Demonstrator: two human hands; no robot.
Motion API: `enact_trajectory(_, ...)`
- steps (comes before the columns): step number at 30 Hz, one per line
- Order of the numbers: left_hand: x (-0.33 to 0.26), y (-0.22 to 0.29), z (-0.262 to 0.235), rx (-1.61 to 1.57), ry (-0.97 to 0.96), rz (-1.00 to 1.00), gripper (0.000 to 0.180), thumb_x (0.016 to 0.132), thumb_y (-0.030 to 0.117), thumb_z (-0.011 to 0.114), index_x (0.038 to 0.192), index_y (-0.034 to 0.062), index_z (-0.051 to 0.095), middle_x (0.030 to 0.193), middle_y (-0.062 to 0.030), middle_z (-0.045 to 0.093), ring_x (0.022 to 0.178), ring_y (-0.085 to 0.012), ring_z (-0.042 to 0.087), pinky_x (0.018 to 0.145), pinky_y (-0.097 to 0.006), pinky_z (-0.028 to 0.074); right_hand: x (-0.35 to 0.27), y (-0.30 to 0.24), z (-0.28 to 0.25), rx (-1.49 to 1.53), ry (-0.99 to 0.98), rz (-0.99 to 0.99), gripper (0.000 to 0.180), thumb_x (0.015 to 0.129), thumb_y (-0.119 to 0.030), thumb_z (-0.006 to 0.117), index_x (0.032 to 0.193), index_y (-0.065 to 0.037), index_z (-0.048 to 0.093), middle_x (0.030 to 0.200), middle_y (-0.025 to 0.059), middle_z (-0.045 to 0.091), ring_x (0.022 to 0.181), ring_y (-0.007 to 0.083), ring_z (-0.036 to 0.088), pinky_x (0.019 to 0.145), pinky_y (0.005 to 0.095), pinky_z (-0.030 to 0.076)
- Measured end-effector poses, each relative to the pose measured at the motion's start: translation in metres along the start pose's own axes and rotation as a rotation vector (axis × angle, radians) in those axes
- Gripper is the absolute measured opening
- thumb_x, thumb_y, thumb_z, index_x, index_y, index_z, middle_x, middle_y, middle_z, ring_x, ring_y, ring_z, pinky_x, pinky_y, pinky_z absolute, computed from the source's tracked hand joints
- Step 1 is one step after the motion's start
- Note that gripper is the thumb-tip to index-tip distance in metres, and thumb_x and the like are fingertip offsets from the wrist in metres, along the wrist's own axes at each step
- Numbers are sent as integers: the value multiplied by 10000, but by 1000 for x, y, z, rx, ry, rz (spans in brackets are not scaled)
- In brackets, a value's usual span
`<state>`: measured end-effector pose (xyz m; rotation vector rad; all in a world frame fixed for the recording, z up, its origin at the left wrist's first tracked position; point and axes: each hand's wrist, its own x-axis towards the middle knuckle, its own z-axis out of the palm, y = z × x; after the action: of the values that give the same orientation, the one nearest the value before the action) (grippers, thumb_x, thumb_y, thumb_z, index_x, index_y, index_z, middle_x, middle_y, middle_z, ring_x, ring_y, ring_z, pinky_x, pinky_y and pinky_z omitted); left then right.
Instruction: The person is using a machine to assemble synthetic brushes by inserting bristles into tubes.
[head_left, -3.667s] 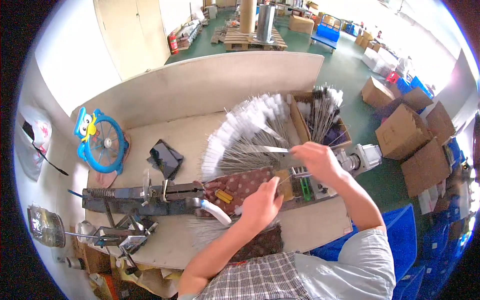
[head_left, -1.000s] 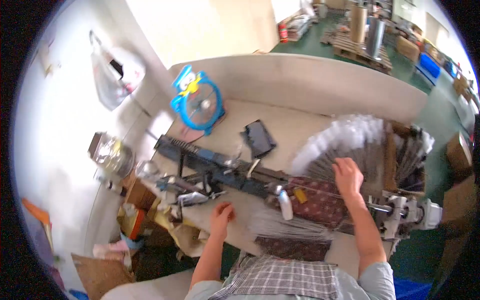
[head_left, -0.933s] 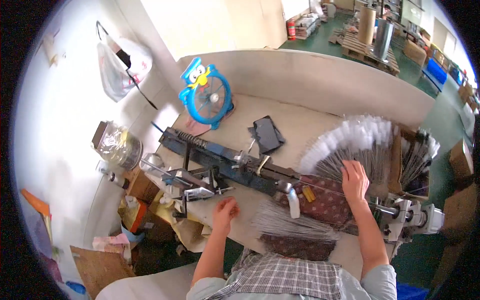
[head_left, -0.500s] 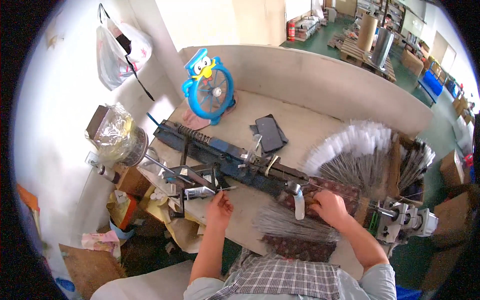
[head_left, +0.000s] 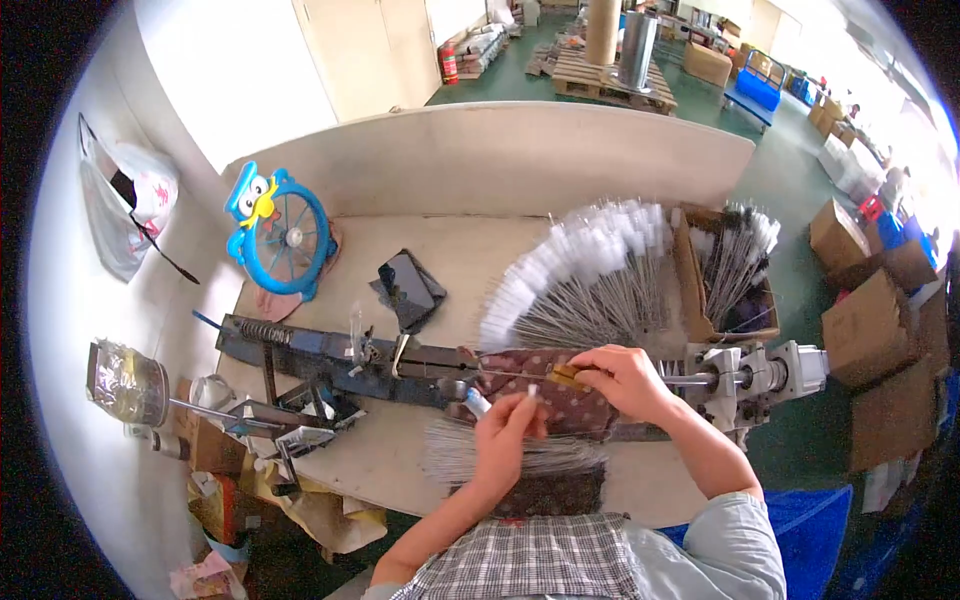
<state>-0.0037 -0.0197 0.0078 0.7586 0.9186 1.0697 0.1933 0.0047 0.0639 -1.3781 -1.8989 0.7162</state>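
My left hand [head_left: 508,430] is closed in a pinch over the near side of the long dark metal machine [head_left: 330,368], with a small white piece [head_left: 532,390] at its fingertips. To its right my right hand [head_left: 625,382] grips a brass-coloured block [head_left: 567,374], in line with the machine's rod and motor unit. A brown dotted cloth [head_left: 545,395] lies beneath both hands. Just in front of the left hand is a bundle of thin metal wires [head_left: 440,452]. White-bristled wire brushes [head_left: 580,260] fan out beyond the hands.
At the right end stands a silver motor unit [head_left: 740,378]. Behind it a cardboard box [head_left: 697,290] holds more brushes. A dark phone-like slab [head_left: 405,285] and a blue toy wheel [head_left: 290,238] lie farther left. A low panel [head_left: 480,155] borders the bench's far side.
My left hand has moved right from the machine's left-hand bracket to beside my right hand. My right hand now holds the brass-coloured block. The whole view has turned toward the right.
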Motion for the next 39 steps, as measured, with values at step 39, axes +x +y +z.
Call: enact_trajectory(39, 20, 5, -6, -434, 110, -84, 425, 962, 428, 341, 1054, 52, 517, 1028, -68, 585, 974, -165, 545, 892, -340, 403, 27, -40, 59, -343, 91, -167, 367, 678, -282, 720, 967, -64, 660, 920, 54, 636, 917, 241, 562, 798, 369, 438)
